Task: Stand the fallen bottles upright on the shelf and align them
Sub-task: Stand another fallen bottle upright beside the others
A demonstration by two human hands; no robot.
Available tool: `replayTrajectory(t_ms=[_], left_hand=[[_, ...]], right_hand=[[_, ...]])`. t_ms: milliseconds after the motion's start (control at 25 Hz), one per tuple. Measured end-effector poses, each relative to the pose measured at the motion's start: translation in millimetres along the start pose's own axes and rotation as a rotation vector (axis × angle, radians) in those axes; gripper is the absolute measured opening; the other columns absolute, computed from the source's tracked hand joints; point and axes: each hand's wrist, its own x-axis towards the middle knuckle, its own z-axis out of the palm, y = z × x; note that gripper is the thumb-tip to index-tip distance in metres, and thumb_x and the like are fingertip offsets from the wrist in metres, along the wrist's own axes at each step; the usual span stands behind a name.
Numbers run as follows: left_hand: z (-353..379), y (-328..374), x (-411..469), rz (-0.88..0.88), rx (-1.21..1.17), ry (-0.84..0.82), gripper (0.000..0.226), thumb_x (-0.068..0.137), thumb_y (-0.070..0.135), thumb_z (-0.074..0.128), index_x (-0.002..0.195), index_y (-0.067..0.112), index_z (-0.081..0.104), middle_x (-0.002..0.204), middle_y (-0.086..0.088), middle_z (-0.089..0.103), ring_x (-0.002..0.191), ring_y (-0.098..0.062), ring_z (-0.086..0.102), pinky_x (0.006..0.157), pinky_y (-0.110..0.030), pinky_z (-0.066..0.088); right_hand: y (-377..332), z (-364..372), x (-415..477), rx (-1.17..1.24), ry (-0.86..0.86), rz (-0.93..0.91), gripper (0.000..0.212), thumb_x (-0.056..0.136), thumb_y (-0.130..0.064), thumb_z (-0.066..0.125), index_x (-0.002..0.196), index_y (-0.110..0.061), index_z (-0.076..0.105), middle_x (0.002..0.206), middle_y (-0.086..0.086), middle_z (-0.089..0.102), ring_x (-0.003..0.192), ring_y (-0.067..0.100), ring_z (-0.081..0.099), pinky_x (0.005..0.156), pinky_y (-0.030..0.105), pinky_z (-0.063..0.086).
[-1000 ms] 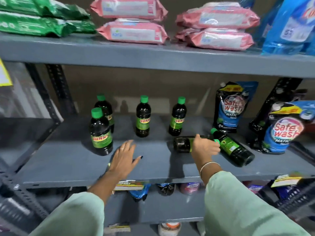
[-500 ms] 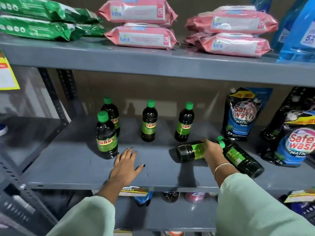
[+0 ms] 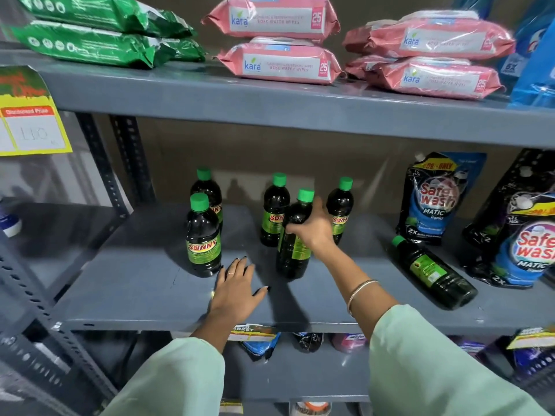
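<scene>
Head view: I see a grey metal shelf (image 3: 135, 295) with dark plastic bottles capped in green
Right hand (image 3: 312, 228): clenched round the shoulder of one dark green-capped bottle (image 3: 292, 250), which stands nearly upright, leaning slightly, its base on the shelf near the front
Left hand (image 3: 237, 291): released, fingers spread, palm flat on the shelf just left of the held bottle and holding nothing
Front-left bottle (image 3: 203, 238): upright, "SUNNY" label facing me, just beyond the left hand's fingertips
Rear bottles: three upright along the back, one behind the front-left bottle (image 3: 208, 190), one (image 3: 274, 211) just left of the held bottle, one (image 3: 341, 205) partly hidden by my right hand
Fallen bottle (image 3: 432, 271): lies on its side well to the right, cap pointing towards the back left, base towards the front right
Blue and black detergent pouches (image 3: 435, 199): stand at the right, just behind the fallen bottle
Upper shelf: pink wipe packs (image 3: 282, 64) stacked in the middle, green packets (image 3: 90, 46) at the left
Sleeves: pale green on both arms, a thin bangle (image 3: 359, 291) on my right wrist
</scene>
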Motion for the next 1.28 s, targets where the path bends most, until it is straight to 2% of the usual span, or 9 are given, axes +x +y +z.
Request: replayTrajectory(t_ms=[80, 240, 440, 560, 680, 840, 920, 1040, 1280], left_hand=[[0.4, -0.3, -0.1, 0.001, 0.013, 0.002, 0.066, 0.091, 0.054, 0.034, 0.145, 0.018, 0.019, 0.159, -0.003, 0.011, 0.147, -0.02, 0.005, 0.121, -0.043, 0.006], [1.2, -1.0, 1.7, 0.003, 0.015, 0.005, 0.067, 0.09, 0.055, 0.034, 0.145, 0.019, 0.019, 0.159, -0.004, 0.012, 0.147, -0.02, 0.006, 0.121, -0.044, 0.007], [0.6, -0.6, 1.9, 0.004, 0.024, 0.008, 0.067, 0.09, 0.055, 0.035, 0.144, 0.018, 0.02, 0.159, -0.003, 0.013, 0.147, -0.019, 0.006, 0.121, -0.044, 0.007], [0.2, -0.5, 0.8, 0.002, 0.026, 0.001, 0.067, 0.09, 0.054, 0.034, 0.145, 0.018, 0.019, 0.159, -0.003, 0.012, 0.147, -0.019, 0.006, 0.121, -0.044, 0.007], [0.0, -0.5, 1.0, 0.001, 0.019, 0.002, 0.067, 0.09, 0.054, 0.035, 0.145, 0.019, 0.018, 0.159, -0.003, 0.012, 0.147, -0.019, 0.006, 0.121, -0.044, 0.006], [-0.1, -0.1, 0.8, 0.0, 0.006, 0.009, 0.067, 0.09, 0.054, 0.036, 0.145, 0.019, 0.019, 0.159, -0.003, 0.013, 0.147, -0.019, 0.007, 0.121, -0.044, 0.006], [0.0, 0.1, 0.0, 0.001, 0.005, 0.017, 0.067, 0.09, 0.054, 0.036, 0.145, 0.018, 0.02, 0.159, -0.004, 0.013, 0.147, -0.019, 0.007, 0.12, -0.044, 0.006], [-0.3, 0.0, -0.7, 0.007, 0.013, 0.025, 0.067, 0.09, 0.054, 0.035, 0.145, 0.018, 0.02, 0.159, -0.004, 0.014, 0.147, -0.02, 0.008, 0.12, -0.044, 0.007], [0.4, -0.1, -0.1, 0.009, 0.019, 0.031, 0.066, 0.09, 0.054, 0.035, 0.144, 0.018, 0.021, 0.158, -0.004, 0.015, 0.147, -0.019, 0.009, 0.12, -0.044, 0.008]], right_hand=[[1.0, 6.1, -2.9, 0.006, 0.016, -0.057, 0.067, 0.053, -0.012, 0.075, 0.11, -0.005, 0.042, 0.112, 0.022, 0.054, 0.104, 0.039, 0.049, 0.082, 0.041, 0.048], [8.7, 10.7, -7.7, 0.04, 0.032, -0.11, 0.063, 0.053, -0.009, 0.073, 0.107, -0.001, 0.043, 0.109, 0.022, 0.054, 0.101, 0.041, 0.05, 0.085, 0.048, 0.047], [12.6, 18.1, -10.3, 0.063, -0.065, -0.167, 0.063, 0.05, -0.02, 0.066, 0.108, -0.01, 0.044, 0.107, 0.016, 0.056, 0.102, 0.038, 0.053, 0.085, 0.048, 0.05], [15.0, 14.9, -13.3, 0.126, -0.099, -0.188, 0.061, 0.051, -0.016, 0.066, 0.107, -0.013, 0.044, 0.106, 0.014, 0.055, 0.102, 0.035, 0.053, 0.088, 0.049, 0.048], [24.9, 16.2, -24.0, 0.315, -0.097, -0.111, 0.062, 0.051, -0.011, 0.066, 0.108, -0.019, 0.042, 0.106, 0.008, 0.057, 0.101, 0.026, 0.057, 0.091, 0.036, 0.047], [48.9, 29.3, -40.7, 0.406, -0.136, 0.141, 0.063, 0.066, -0.001, 0.065, 0.124, -0.008, 0.041, 0.118, 0.014, 0.058, 0.107, 0.025, 0.056, 0.088, 0.033, 0.043], [51.2, 32.9, -42.4, 0.314, -0.084, 0.141, 0.055, 0.069, 0.0, 0.069, 0.119, -0.005, 0.047, 0.116, 0.016, 0.059, 0.105, 0.025, 0.055, 0.086, 0.035, 0.044], [47.9, 38.1, -42.2, 0.165, -0.01, 0.089, 0.066, 0.061, -0.012, 0.081, 0.116, -0.004, 0.046, 0.115, 0.013, 0.052, 0.111, 0.024, 0.047, 0.096, 0.041, 0.042], [47.5, 48.6, -50.2, 0.21, 0.005, 0.094, 0.06, 0.065, -0.006, 0.076, 0.115, -0.003, 0.044, 0.114, 0.016, 0.054, 0.111, 0.03, 0.051, 0.089, 0.038, 0.044]])
